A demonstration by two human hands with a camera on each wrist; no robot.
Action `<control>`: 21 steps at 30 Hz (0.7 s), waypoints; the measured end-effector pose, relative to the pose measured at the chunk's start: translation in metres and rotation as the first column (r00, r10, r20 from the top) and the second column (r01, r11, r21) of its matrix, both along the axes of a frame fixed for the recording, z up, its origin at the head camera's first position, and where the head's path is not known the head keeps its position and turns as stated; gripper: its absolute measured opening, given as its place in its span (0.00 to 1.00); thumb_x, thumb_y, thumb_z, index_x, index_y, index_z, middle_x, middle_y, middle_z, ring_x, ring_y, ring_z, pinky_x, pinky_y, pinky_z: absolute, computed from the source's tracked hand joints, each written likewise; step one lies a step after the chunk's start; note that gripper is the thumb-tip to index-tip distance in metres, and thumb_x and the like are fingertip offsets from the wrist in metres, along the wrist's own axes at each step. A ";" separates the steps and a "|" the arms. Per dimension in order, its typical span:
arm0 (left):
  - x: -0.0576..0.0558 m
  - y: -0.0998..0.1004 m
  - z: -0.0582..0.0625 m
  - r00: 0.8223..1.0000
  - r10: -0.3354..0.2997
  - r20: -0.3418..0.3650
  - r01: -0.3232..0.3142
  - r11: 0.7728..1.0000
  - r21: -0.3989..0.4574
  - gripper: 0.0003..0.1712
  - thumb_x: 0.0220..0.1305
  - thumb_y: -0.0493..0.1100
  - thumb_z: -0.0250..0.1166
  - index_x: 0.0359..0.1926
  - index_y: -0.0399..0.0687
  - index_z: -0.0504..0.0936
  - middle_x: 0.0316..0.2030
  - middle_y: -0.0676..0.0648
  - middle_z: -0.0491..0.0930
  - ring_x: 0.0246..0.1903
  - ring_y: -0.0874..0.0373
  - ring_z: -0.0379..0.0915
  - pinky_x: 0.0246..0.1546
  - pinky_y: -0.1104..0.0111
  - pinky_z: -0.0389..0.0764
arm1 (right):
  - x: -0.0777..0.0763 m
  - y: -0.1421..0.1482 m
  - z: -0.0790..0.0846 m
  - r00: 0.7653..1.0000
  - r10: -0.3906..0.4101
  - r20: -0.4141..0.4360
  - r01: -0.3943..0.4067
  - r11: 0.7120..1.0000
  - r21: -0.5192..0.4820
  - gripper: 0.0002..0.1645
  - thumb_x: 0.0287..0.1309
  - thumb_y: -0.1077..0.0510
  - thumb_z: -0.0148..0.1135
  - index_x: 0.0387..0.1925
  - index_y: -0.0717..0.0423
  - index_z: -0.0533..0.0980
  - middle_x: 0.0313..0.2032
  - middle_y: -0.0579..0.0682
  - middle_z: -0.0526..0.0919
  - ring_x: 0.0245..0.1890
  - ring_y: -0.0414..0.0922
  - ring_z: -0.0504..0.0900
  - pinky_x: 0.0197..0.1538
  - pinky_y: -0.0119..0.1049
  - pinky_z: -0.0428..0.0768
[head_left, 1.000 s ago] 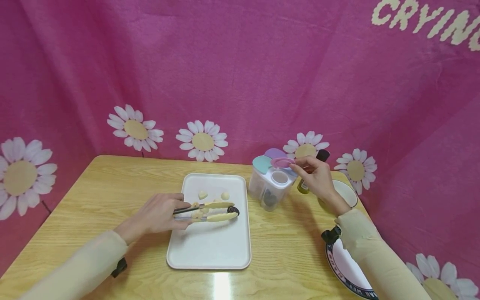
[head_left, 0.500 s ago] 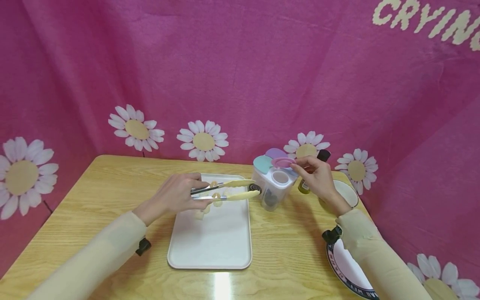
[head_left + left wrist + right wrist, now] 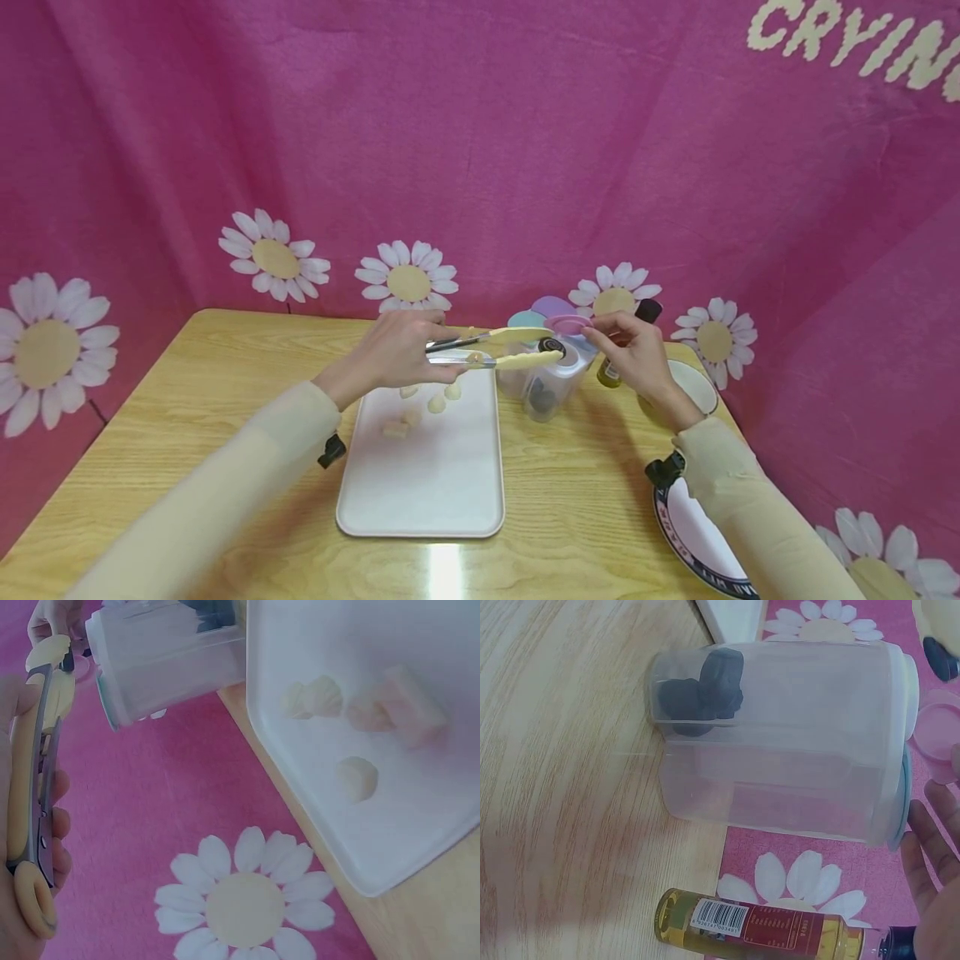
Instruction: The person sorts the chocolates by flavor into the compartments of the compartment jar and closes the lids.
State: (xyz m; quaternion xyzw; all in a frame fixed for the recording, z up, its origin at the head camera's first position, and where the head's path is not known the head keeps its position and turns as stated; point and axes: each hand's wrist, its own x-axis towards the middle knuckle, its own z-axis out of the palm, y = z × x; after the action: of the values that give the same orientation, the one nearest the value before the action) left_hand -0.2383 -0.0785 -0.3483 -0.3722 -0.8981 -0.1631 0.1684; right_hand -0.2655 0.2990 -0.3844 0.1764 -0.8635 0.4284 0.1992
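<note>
My left hand (image 3: 397,348) grips a pair of tongs (image 3: 521,361) with yellow tips. Between those tips is a small round black piece (image 3: 552,345), just over the uncovered round opening of a clear, compartmented container (image 3: 517,383). With thumb and fingers, my right hand (image 3: 636,354) pinches the raised pink lid (image 3: 567,325) of that opening. Through the wall, the right wrist view shows dark lumps (image 3: 721,684) at the container's bottom. Left of the container lies a white tray (image 3: 420,492) bearing several pale pieces (image 3: 437,404).
A bottle (image 3: 609,373) with a black cap stands right of the container, behind my right hand. Further right are a bowl (image 3: 693,386) and a dark-rimmed plate (image 3: 693,537), partly under my right forearm. A pink curtain (image 3: 480,167) hangs behind the table.
My left hand has carried the tongs and the black piece up and to the right, from over the tray to above the container's opening. My right hand and the pink lid have stayed put.
</note>
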 end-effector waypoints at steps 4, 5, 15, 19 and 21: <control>-0.006 0.011 0.005 1.000 -0.010 0.000 0.010 1.000 -0.028 0.27 0.55 0.60 0.76 0.55 0.56 0.91 0.27 0.52 0.75 0.22 0.61 0.63 0.24 0.71 0.61 | 0.000 0.001 0.000 1.000 -0.006 0.004 0.006 1.000 -0.005 0.09 0.65 0.60 0.72 0.44 0.60 0.86 0.37 0.60 0.89 0.32 0.29 0.83 0.37 0.25 0.82; -0.007 0.013 0.005 1.000 -0.011 0.002 0.011 0.999 -0.031 0.27 0.55 0.60 0.76 0.55 0.56 0.91 0.27 0.52 0.75 0.22 0.61 0.63 0.24 0.71 0.60 | 0.000 0.001 0.000 1.000 -0.007 0.003 0.007 1.000 -0.003 0.09 0.65 0.59 0.72 0.44 0.60 0.86 0.37 0.60 0.89 0.32 0.29 0.83 0.37 0.25 0.82; -0.013 0.021 0.002 1.000 -0.006 0.003 0.006 0.999 -0.037 0.28 0.54 0.60 0.76 0.55 0.56 0.91 0.28 0.51 0.78 0.22 0.61 0.64 0.24 0.71 0.61 | 0.001 0.000 0.002 1.000 -0.017 0.018 0.017 1.000 0.002 0.11 0.66 0.58 0.72 0.46 0.59 0.87 0.39 0.59 0.89 0.33 0.29 0.83 0.39 0.25 0.83; -0.014 0.020 0.001 0.999 0.004 0.033 -0.003 1.000 -0.029 0.27 0.54 0.60 0.76 0.53 0.55 0.92 0.27 0.52 0.77 0.22 0.61 0.64 0.24 0.70 0.61 | 0.001 0.001 0.001 1.000 -0.008 0.007 0.008 1.000 0.009 0.10 0.66 0.59 0.72 0.46 0.59 0.87 0.39 0.59 0.89 0.34 0.28 0.83 0.39 0.24 0.82; -0.015 0.019 0.001 0.999 0.007 0.036 -0.006 1.000 -0.028 0.27 0.54 0.60 0.76 0.53 0.54 0.92 0.27 0.52 0.77 0.22 0.61 0.64 0.23 0.70 0.60 | 0.000 0.001 0.000 1.000 -0.001 -0.003 0.001 1.000 0.013 0.10 0.65 0.60 0.72 0.46 0.59 0.87 0.39 0.59 0.89 0.33 0.27 0.83 0.39 0.24 0.82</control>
State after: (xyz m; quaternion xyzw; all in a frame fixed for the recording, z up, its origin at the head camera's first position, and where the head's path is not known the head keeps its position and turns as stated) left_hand -0.2534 -0.0595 -0.3478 -0.3683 -0.9044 -0.1566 0.1476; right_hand -0.2651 0.3003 -0.3845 0.1777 -0.8661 0.4224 0.1997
